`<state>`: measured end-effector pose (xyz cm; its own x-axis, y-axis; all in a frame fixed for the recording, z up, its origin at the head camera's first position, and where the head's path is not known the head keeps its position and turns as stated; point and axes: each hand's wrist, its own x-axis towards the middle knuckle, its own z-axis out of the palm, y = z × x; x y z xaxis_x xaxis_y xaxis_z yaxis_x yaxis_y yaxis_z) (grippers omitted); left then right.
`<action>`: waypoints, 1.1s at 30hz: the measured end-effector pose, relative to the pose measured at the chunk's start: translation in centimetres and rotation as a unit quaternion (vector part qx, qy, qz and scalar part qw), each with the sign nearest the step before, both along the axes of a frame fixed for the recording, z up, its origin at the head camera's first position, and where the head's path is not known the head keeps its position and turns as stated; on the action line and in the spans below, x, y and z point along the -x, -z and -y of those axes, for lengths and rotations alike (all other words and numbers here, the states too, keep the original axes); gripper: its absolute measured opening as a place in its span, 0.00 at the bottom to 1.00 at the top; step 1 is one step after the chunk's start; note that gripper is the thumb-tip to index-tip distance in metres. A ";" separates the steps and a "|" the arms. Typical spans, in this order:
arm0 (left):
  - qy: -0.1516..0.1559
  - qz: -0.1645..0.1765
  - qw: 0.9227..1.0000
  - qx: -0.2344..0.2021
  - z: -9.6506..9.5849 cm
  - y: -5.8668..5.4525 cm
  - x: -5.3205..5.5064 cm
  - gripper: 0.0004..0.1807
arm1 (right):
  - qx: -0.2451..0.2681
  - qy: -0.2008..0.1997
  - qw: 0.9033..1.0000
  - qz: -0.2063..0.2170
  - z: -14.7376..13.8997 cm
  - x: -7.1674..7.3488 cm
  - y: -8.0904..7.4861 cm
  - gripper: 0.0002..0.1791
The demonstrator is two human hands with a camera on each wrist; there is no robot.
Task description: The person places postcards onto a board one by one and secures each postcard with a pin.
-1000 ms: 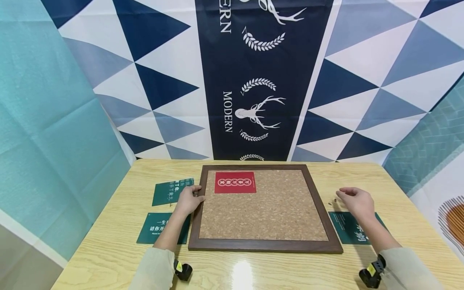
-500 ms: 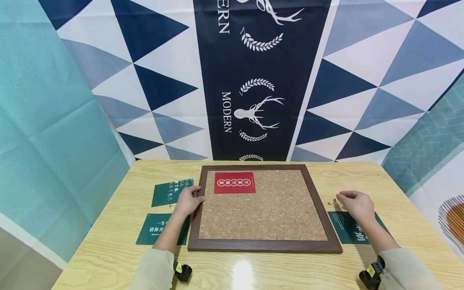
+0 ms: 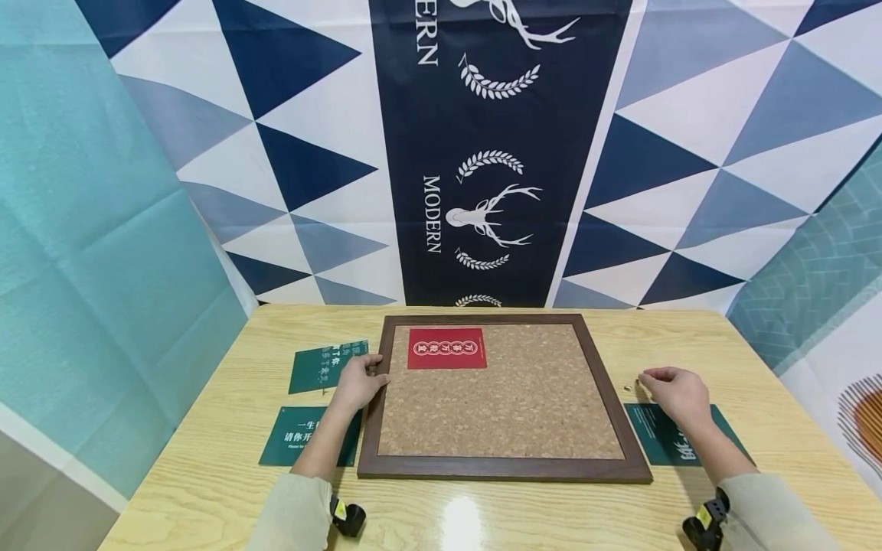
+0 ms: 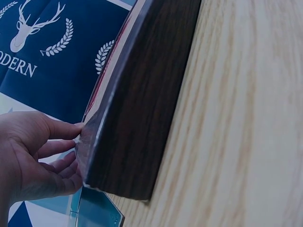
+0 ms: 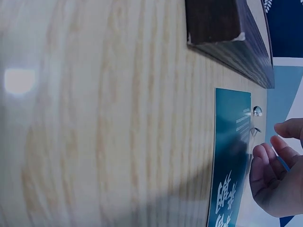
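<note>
One table: carrying everything else.
Corkboard: lying flat, a red card resting near its far-left corner.
Right green card: lying just beside the corkboard's right edge.
Left hand: resting its fingertips against the corkboard's left rim, apparently steadying it.
Right hand: hovering, thumb and forefinger leaving a narrow gap, holding nothing visible.
Metal tacks: two, lying on the table just beside the right fingertips, apparently awaiting pick-up, the step in hand; the next move is probably calling for a small, precise pinch.
</note>
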<state>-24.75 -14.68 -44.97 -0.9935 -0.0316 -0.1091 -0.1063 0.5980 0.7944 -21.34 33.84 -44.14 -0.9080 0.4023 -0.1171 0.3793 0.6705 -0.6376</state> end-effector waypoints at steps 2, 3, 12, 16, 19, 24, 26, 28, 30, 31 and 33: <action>-0.001 -0.001 1.000 0.001 0.0 0.0 0.0 0.23 | -0.003 0.000 1.000 0.003 0.2 -0.2 -0.3 0.24; -0.002 -0.002 1.000 0.002 0.0 0.0 0.0 0.23 | -0.006 0.002 1.000 0.005 0.3 -0.2 -0.3 0.23; 0.000 0.000 1.000 0.000 0.0 0.1 0.0 0.23 | -0.029 0.000 1.000 0.012 0.3 -0.2 0.0 0.23; -0.001 0.001 1.000 -0.001 0.0 0.1 0.0 0.23 | -0.033 -0.003 0.999 0.012 0.3 -0.2 0.1 0.23; -0.001 0.001 1.000 -0.001 0.0 0.0 0.0 0.24 | -0.038 -0.009 0.999 0.010 0.3 -0.2 0.1 0.23; 0.001 0.000 1.000 -0.002 0.0 0.0 0.0 0.24 | -0.039 -0.012 0.999 0.017 0.4 -0.1 0.1 0.23; 0.003 -0.001 1.000 -0.003 0.1 0.0 -0.1 0.24 | -0.040 -0.012 0.999 0.019 0.4 0.0 0.1 0.22; 0.003 -0.002 1.000 -0.002 0.1 0.0 -0.1 0.24 | -0.042 -0.013 0.999 0.021 0.3 0.1 0.1 0.22; 0.002 -0.001 1.000 -0.002 0.1 0.1 0.0 0.24 | -0.045 -0.017 0.999 0.023 0.3 0.1 0.1 0.22; 0.001 -0.002 1.000 -0.001 0.1 0.1 0.0 0.24 | -0.047 -0.019 0.998 0.023 0.3 0.2 0.1 0.22; 0.000 -0.001 1.000 -0.001 0.1 0.1 0.0 0.24 | -0.051 -0.023 0.998 0.026 0.3 0.2 0.2 0.22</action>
<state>-24.76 -14.76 -45.03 -0.9937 -0.0319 -0.1075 -0.1052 0.5964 0.7958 -21.55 33.58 -44.33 -0.9199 0.3718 -0.1248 0.3765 0.7484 -0.5460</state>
